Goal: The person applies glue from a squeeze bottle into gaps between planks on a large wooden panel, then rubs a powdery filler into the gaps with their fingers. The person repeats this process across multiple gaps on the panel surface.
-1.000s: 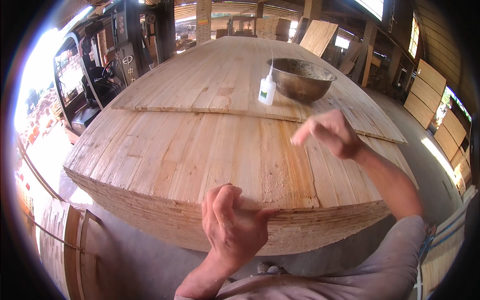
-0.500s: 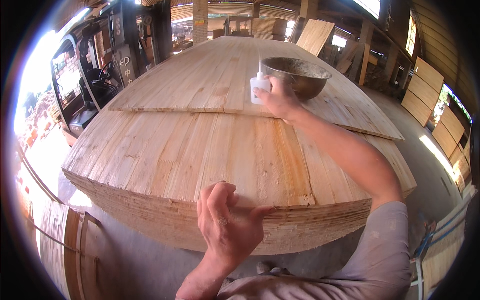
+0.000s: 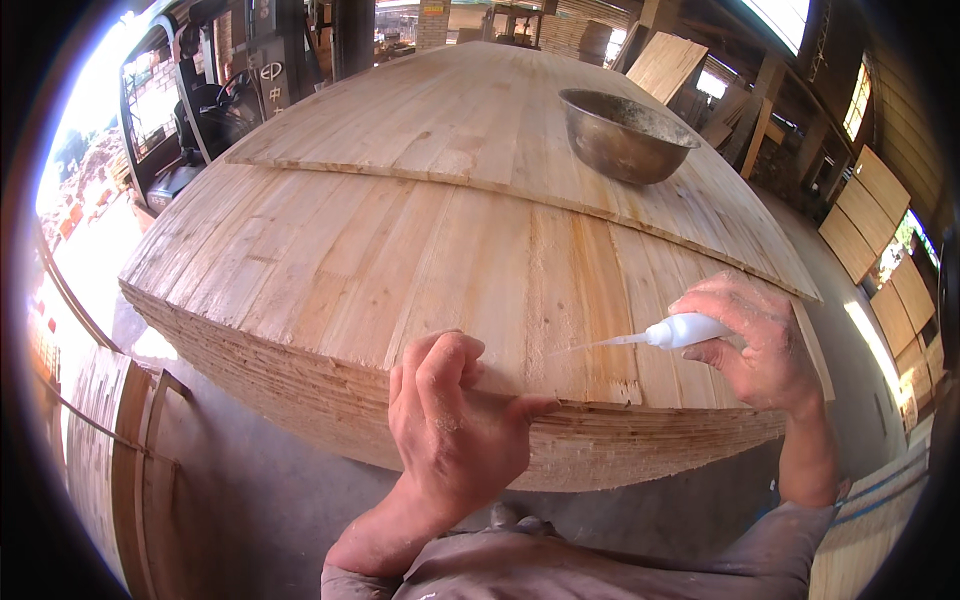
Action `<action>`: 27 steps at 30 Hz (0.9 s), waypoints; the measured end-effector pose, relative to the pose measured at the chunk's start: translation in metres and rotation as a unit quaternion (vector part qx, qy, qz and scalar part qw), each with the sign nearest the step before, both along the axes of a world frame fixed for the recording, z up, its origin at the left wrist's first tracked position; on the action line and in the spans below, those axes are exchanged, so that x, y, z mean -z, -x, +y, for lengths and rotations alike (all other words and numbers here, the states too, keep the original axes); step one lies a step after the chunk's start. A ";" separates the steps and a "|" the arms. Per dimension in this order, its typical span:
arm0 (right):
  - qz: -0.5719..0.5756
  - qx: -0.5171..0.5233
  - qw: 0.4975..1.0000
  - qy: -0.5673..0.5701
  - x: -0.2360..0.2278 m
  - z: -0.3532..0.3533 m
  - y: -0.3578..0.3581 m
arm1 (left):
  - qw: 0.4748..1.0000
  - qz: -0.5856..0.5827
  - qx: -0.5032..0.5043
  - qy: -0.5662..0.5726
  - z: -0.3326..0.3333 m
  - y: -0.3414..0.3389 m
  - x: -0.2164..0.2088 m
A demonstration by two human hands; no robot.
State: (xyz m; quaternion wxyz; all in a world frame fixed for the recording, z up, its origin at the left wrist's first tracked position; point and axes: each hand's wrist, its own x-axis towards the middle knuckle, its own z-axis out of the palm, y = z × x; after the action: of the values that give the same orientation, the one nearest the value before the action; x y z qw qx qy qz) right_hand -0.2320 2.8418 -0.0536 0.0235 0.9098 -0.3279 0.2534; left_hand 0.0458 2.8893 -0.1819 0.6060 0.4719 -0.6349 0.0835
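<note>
A white squeeze bottle (image 3: 688,330) with a long thin nozzle is gripped in my right hand (image 3: 752,335). It lies tilted on its side above the front right of the top wooden panel (image 3: 400,260), its tip pointing left over the boards near the front edge. Whether the tip touches the wood I cannot tell. My left hand (image 3: 455,415) is at the middle of the front edge, fingers curled over the panel and thumb stretched right along the rim. A second panel (image 3: 440,130) rests farther back on top, and a metal bowl (image 3: 630,140) stands on its right part.
Beneath the top panel is a thick stack of panels (image 3: 280,385). A forklift (image 3: 190,110) stands at the far left. More boards lean on the right (image 3: 865,215), and a bundle of strips (image 3: 100,440) is at the lower left.
My right hand has brought the bottle from beside the bowl to the front right edge, tipping it from upright to lying sideways. My left hand keeps its place on the edge. The view has shifted slightly.
</note>
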 end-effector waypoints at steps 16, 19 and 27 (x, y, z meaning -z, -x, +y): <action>0.037 -0.055 0.998 0.010 -0.005 -0.004 -0.018 | 1.000 0.002 0.005 -0.013 0.001 -0.001 0.000; 0.025 -0.060 0.998 0.007 -0.006 -0.010 -0.017 | 1.000 0.004 0.009 -0.014 0.001 -0.001 0.000; 0.029 -0.044 0.999 -0.001 -0.008 -0.027 -0.016 | 1.000 0.019 0.013 -0.006 0.000 0.000 0.000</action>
State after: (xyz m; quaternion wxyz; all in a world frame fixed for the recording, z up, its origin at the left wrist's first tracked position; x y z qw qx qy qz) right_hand -0.2159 2.8147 -0.0453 0.0216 0.9303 -0.2873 0.2272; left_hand 0.0460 2.8889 -0.1817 0.6159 0.4688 -0.6301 0.0627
